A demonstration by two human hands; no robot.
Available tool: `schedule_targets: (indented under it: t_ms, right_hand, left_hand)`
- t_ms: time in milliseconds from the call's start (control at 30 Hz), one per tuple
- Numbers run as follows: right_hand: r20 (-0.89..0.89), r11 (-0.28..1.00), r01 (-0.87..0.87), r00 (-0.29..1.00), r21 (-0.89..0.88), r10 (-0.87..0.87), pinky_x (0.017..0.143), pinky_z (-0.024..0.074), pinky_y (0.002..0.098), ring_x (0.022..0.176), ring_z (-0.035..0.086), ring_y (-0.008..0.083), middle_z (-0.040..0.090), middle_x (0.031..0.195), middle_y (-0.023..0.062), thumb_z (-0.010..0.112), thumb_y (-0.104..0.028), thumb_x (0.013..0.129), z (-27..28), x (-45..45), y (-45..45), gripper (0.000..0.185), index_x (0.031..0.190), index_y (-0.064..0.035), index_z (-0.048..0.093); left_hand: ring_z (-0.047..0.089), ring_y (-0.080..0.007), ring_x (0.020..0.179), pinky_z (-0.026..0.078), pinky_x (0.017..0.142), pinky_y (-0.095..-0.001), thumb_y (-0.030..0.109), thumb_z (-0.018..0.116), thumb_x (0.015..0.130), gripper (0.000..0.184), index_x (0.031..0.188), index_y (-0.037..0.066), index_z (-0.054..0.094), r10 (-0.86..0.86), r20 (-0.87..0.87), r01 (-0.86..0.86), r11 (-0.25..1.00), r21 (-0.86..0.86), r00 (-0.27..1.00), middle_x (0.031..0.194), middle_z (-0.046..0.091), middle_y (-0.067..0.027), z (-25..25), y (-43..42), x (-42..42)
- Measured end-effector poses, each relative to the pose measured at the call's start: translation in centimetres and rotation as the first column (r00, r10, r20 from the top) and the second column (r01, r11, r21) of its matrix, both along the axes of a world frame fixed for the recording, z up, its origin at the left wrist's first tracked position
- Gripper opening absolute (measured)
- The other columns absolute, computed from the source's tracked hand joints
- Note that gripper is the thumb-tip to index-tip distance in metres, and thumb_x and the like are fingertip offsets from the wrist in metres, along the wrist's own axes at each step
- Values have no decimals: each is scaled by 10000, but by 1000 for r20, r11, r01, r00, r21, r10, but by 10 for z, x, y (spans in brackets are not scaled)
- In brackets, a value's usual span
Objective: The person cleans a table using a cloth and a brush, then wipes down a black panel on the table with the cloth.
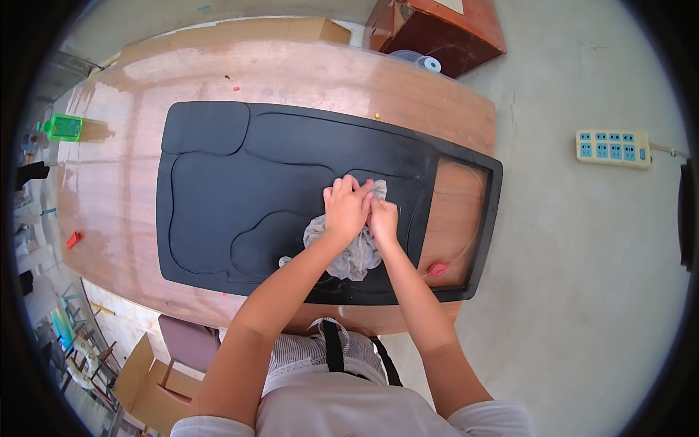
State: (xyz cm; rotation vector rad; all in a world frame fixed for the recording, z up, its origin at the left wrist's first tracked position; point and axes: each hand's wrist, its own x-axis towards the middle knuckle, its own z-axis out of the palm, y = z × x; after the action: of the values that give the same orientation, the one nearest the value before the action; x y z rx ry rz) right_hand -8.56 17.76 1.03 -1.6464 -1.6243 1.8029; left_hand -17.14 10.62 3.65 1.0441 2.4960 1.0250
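A large black panel point(211, 197) with curved grooves lies flat, its right end a frame around an opening. On its right half is a crumpled grey cloth point(357, 261). My left hand point(346, 207) is closed on the upper part of the cloth, with its fingers bent. Right beside it, my right hand point(384, 221) is closed too, gripping the cloth's right side. The two hands touch near the fingertips. A small pale round object point(284, 261) sits on the panel left of the cloth. Part of the panel is hidden under the cloth and my forearms.
The panel rests on a wooden table point(291, 73). A pink-red piece point(437, 269) with a thin clear line lies inside the frame opening. Toward the left edge are a green container point(65, 127) and a red object point(73, 239). A power strip point(613, 148) is at the right.
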Motion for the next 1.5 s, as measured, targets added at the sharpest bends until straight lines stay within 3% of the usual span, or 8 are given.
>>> schedule_targets:
  t_ms: [100, 200, 433, 1000, 1133, 1200, 1300, 1500]
  right_hand:
    - [23, 1000, 14, 1000, 0, -14, 356, 311, 322, 362, 459, 140, 537, 486, 72, 540, -205, 923, 5, -3, -1, 396, 600, 19, 586]
    - [6, 999, -3, 1000, -49, 3, 342, 304, 321, 344, 450, 144, 527, 475, 67, 538, -196, 907, 4, -5, 5, 375, 593, 4, 580]
    - [-2, 995, 24, 1000, -101, -24, 319, 289, 318, 318, 416, 132, 500, 461, 52, 534, -198, 902, 6, -8, 7, 361, 591, -16, 553]
    - [-44, 983, 141, 988, -121, -147, 314, 270, 309, 307, 408, 134, 497, 454, 57, 563, -204, 904, 9, -17, 4, 375, 575, -25, 539]
    - [-45, 995, 60, 997, -78, -63, 319, 275, 308, 318, 418, 131, 495, 463, 54, 546, -203, 913, 11, -18, 6, 383, 574, -26, 536]
    - [-59, 994, 106, 992, -32, -108, 340, 293, 328, 337, 426, 138, 493, 458, 57, 543, -200, 902, -5, -17, 5, 378, 581, -2, 555]
    - [38, 994, 96, 994, 61, -98, 413, 341, 365, 394, 454, 154, 525, 483, 85, 555, -221, 890, -15, -9, -2, 401, 573, 23, 576]
    - [-48, 992, 87, 995, 90, -83, 447, 360, 364, 422, 461, 145, 540, 499, 83, 556, -205, 884, -11, -12, -4, 380, 603, 50, 580]
  left_hand:
    - [511, -227, 893, 369, 759, -365, 168, 658, 808, 265, 1057, 193, 747, -30, 32, 28, 996, 80, 999, 934, 526, -17, -7, -5, 2]
    - [506, -225, 901, 368, 765, -360, 173, 641, 810, 285, 1075, 199, 741, -61, -17, 62, 988, 142, 998, 928, 520, -27, -7, -13, 0]
    - [505, -241, 925, 363, 753, -370, 142, 596, 807, 370, 1162, 153, 697, -109, -67, 111, 993, 29, 992, 976, 506, -76, 0, -19, 5]
    - [494, -242, 892, 353, 728, -387, 166, 609, 790, 357, 1133, 136, 706, -143, -67, 145, 989, 32, 987, 893, 484, -64, -6, -11, 0]
    - [495, -238, 891, 356, 730, -382, 164, 607, 790, 371, 1149, 144, 702, -149, -70, 151, 988, 25, 986, 895, 482, -61, -5, -18, 0]
    - [495, -240, 891, 356, 731, -384, 167, 612, 785, 377, 1151, 146, 701, -101, -44, 103, 994, 44, 994, 895, 480, -60, -7, -11, -1]
    - [496, -242, 884, 357, 726, -379, 158, 608, 785, 376, 1150, 159, 700, -108, -77, 111, 993, 41, 991, 899, 485, -64, -6, -15, 2]
    - [489, -255, 883, 361, 724, -381, 143, 594, 784, 404, 1178, 136, 685, -116, -51, 118, 992, 38, 992, 903, 482, -80, -3, -18, 1]
